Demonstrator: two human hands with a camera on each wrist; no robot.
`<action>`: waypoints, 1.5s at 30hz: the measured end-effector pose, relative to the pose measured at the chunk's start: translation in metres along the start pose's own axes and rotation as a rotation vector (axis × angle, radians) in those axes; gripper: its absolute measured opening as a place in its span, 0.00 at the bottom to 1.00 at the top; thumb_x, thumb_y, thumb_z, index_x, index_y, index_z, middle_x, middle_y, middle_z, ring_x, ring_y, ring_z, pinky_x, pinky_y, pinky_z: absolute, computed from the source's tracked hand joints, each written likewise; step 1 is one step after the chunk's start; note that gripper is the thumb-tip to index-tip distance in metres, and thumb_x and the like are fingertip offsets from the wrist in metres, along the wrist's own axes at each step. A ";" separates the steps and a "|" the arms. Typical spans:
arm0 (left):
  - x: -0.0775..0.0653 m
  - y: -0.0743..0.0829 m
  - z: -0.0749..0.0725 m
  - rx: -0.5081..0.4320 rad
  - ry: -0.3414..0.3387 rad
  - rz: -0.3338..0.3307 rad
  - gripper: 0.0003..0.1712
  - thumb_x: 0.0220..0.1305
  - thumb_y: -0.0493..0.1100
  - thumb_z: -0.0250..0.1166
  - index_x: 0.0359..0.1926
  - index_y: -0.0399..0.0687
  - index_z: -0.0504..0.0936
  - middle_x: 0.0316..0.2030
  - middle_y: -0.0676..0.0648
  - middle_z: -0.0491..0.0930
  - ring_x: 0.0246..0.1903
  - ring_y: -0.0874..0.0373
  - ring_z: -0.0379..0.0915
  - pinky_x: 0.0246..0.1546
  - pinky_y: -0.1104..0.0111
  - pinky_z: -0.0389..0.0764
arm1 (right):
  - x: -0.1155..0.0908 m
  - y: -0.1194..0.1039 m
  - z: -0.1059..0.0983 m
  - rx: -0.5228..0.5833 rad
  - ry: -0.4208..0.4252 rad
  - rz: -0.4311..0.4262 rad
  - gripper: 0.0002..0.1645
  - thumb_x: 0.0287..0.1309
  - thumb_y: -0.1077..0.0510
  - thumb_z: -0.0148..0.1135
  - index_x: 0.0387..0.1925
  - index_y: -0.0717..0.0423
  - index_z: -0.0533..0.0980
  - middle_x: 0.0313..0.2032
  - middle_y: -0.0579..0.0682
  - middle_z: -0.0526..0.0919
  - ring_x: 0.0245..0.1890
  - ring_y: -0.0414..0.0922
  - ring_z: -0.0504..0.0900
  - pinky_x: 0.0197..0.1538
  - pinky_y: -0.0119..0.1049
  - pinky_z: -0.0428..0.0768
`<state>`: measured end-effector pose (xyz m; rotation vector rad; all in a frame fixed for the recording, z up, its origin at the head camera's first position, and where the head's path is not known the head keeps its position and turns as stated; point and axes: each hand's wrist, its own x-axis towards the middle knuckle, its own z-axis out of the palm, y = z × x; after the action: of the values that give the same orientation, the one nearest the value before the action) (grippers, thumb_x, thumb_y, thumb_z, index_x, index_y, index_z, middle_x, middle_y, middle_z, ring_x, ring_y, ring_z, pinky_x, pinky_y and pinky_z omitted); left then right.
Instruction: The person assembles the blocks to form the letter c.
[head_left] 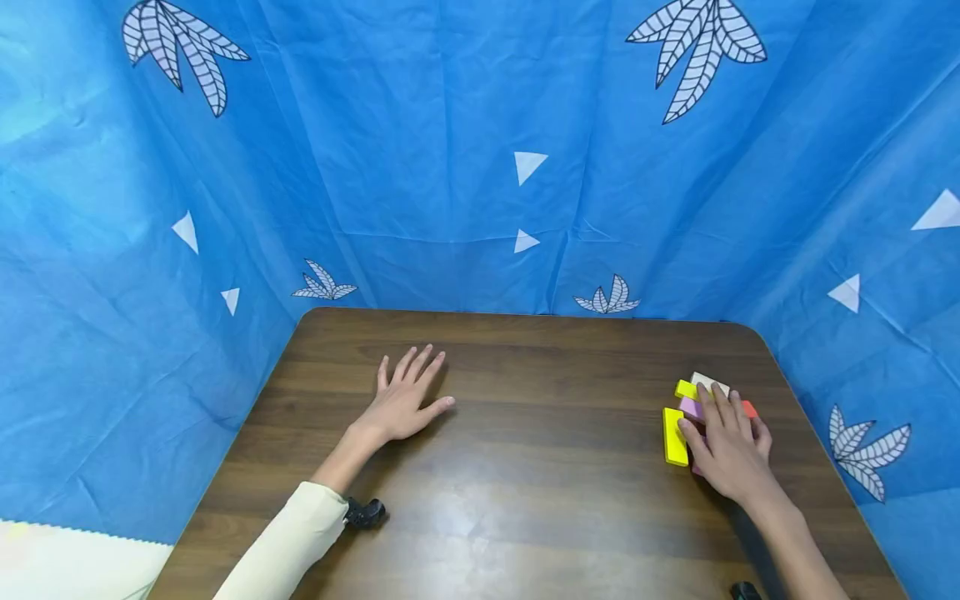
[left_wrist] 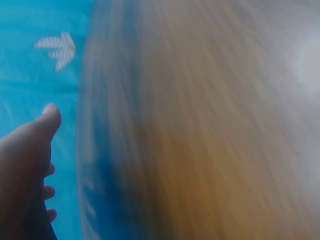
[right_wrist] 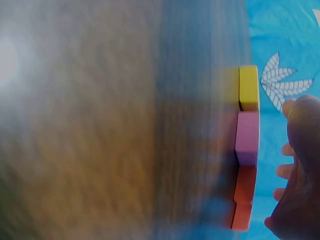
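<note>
My left hand (head_left: 401, 410) is spread flat above the left side of the table, fingers apart, holding nothing. At the table's right side, my right hand (head_left: 731, 458) reaches over a cluster of coloured blocks with its fingers extended. Beside its thumb lies a yellow block (head_left: 675, 437). A smaller yellow block (head_left: 686, 389), a white block (head_left: 701, 379), a purple block (head_left: 690, 407) and a red block (head_left: 750, 409) show around the fingertips. More of the cluster is hidden under the palm. The right wrist view shows yellow (right_wrist: 248, 87), purple (right_wrist: 247, 137) and red (right_wrist: 245, 185) blocks in a row.
The brown wooden table (head_left: 510, 417) has rounded far corners. A blue curtain (head_left: 480, 125) with white leaf and triangle prints surrounds its back and sides. A black strap (head_left: 366, 513) sits at the left wrist, and another black piece (head_left: 745, 591) shows near the right forearm.
</note>
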<state>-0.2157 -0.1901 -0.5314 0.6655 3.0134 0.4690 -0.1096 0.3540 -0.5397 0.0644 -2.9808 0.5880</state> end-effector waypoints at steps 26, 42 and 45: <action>0.073 0.205 0.066 -0.034 -0.149 0.395 0.40 0.80 0.68 0.55 0.84 0.63 0.61 0.83 0.54 0.63 0.84 0.52 0.53 0.83 0.39 0.51 | 0.026 0.013 -0.010 0.066 0.144 0.026 0.25 0.64 0.57 0.73 0.57 0.65 0.76 0.53 0.72 0.79 0.58 0.72 0.61 0.61 0.77 0.50; 0.097 0.281 0.097 -0.050 -0.145 0.389 0.46 0.74 0.73 0.58 0.85 0.68 0.58 0.83 0.58 0.62 0.81 0.58 0.60 0.81 0.49 0.60 | 0.030 0.022 -0.012 0.044 0.104 0.091 0.26 0.59 0.55 0.77 0.51 0.65 0.76 0.41 0.69 0.80 0.49 0.69 0.63 0.59 0.79 0.47; 0.100 0.292 0.099 -0.034 -0.160 0.401 0.47 0.73 0.75 0.59 0.85 0.70 0.57 0.83 0.60 0.62 0.81 0.59 0.59 0.80 0.49 0.60 | 0.029 0.022 -0.013 0.034 0.098 0.104 0.26 0.58 0.55 0.78 0.51 0.65 0.77 0.43 0.70 0.81 0.48 0.69 0.63 0.59 0.79 0.46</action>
<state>-0.1792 0.1321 -0.5359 1.2470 2.7154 0.4485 -0.1390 0.3786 -0.5329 -0.1146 -2.8926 0.6338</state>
